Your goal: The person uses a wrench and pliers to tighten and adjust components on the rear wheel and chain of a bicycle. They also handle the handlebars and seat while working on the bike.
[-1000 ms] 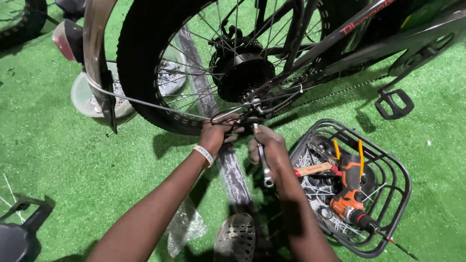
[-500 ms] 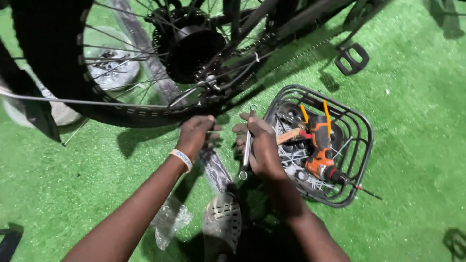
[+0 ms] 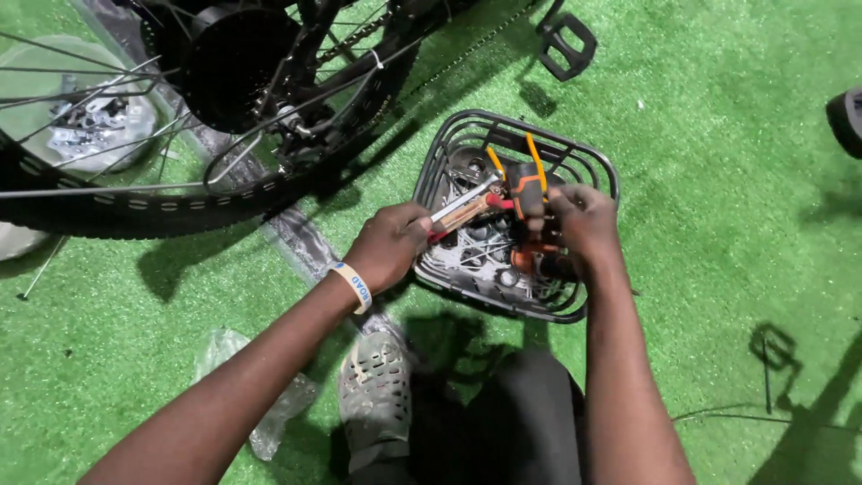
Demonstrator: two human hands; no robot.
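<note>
My left hand, with a pale wristband, is closed on the near end of a long silver and wooden tool that lies across a black wire basket. Over the basket's right half, my right hand curls its fingers on an orange and black power drill. The basket stands on green turf and holds several metal tools and orange-handled pliers. Most of its contents are hidden under my hands.
A bicycle's rear wheel with a black hub motor and chain stands at the upper left. A pedal is at the top. A white plate of metal parts lies behind the spokes. A plastic bag and my grey shoe are below.
Both hands have left the wheel axle and moved right to the basket. The right hand no longer holds the wrench upright and now rests on the drill. The view shifted right.
</note>
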